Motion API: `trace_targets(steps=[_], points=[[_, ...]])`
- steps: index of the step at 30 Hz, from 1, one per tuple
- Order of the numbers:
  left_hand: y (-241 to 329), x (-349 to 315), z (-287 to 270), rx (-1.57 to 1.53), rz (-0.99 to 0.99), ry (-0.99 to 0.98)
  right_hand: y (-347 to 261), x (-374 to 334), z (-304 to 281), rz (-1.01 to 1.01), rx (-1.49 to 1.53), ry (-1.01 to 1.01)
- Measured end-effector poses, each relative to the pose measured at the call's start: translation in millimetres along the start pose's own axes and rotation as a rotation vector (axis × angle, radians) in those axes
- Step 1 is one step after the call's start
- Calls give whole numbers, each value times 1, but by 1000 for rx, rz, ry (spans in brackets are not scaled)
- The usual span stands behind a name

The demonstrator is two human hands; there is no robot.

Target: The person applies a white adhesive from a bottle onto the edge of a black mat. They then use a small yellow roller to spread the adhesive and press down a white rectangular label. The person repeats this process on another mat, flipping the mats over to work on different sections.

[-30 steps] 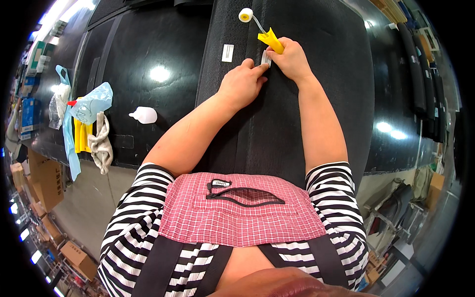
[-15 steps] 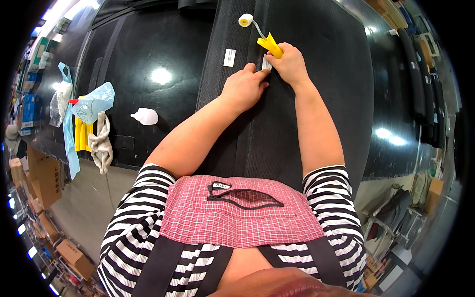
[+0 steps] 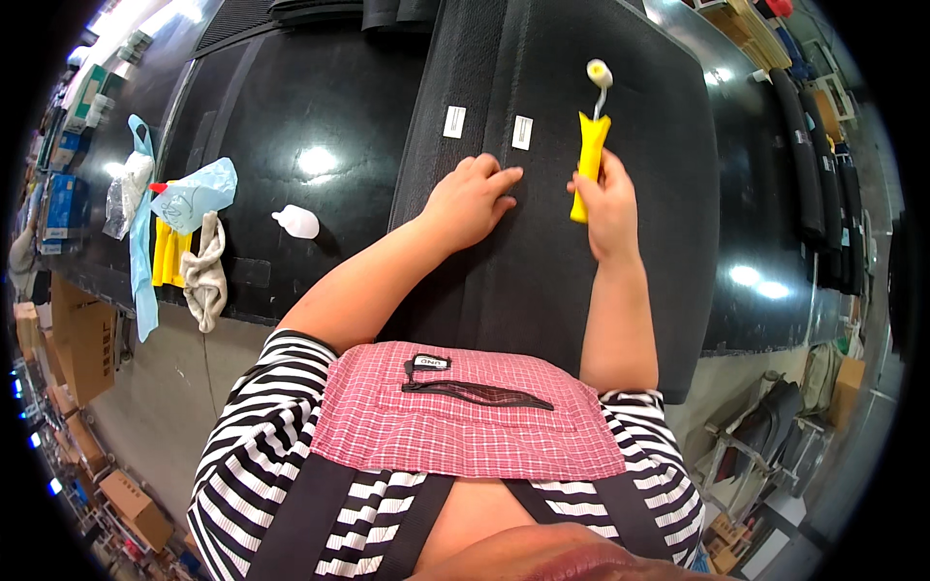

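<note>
A small paint roller [image 3: 591, 165] with a yellow handle and a white roller head is gripped in my right hand [image 3: 612, 205]. It is held above a black textured mat [image 3: 552, 281], its head pointing away from me. My left hand [image 3: 471, 201] lies on the mat with the fingers partly spread and nothing in them. Just beyond its fingertips, one white label [image 3: 522, 133] is stuck on the mat. A second white label [image 3: 453, 122] sits to the left, closer to the mat's left edge.
A white squeeze bottle [image 3: 296, 222] lies on the black table [image 3: 281, 97] to the left. Farther left hang a light blue plastic bag [image 3: 199, 194], a yellow cloth [image 3: 170, 256] and a beige cloth [image 3: 205, 276]. Rolled black mats [image 3: 812, 155] line the right side; cardboard boxes [image 3: 83, 339] stand beyond the table.
My right hand has moved right and toward me with the roller, which now stands more upright. My left hand has drawn back slightly, off the right label.
</note>
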State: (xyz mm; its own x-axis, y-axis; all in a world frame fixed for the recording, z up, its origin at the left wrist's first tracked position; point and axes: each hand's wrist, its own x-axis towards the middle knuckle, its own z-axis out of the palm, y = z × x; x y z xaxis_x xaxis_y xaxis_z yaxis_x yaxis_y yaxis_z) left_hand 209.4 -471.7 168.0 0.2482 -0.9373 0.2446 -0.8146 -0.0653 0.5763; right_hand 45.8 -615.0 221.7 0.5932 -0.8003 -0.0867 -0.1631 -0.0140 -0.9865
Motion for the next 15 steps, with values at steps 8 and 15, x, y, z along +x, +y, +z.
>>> trace_targets(steps=[8, 15], points=[[13, -75, -13, 18, 269, -129, 46, -92, 28, -146, -232, 1], [13, -79, -5, 57, 247, -211, 52, -59, 54, -284, -454, 128]])
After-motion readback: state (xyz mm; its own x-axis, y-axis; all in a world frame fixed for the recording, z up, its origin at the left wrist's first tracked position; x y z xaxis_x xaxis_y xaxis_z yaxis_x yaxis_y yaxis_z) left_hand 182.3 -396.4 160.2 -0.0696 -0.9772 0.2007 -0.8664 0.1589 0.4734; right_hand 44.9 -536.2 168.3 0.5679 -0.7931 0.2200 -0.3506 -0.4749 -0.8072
